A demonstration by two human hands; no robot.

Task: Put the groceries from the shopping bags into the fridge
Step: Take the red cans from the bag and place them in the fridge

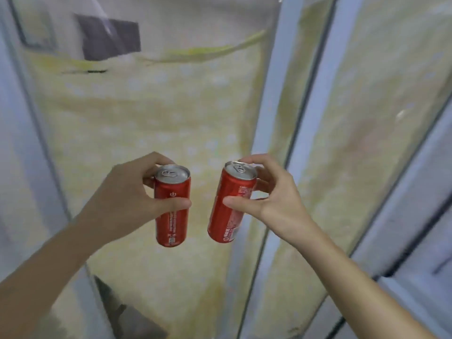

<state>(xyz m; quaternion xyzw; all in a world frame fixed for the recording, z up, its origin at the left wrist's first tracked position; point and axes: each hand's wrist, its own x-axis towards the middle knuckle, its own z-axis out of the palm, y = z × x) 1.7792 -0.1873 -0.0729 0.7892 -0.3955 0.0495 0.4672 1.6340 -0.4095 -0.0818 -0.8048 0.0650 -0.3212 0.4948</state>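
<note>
You're carrying groceries: left hand and right hand each clamp fingers round a red can, the second can beside it; next, probably the blurred fridge.

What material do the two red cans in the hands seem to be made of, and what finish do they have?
Left can and right can: both look like thin metal, probably aluminium. The sign is the bare silver tops with pull tabs and rolled rims. The sides carry a glossy red printed coating with white text, too blurred to read.
</note>
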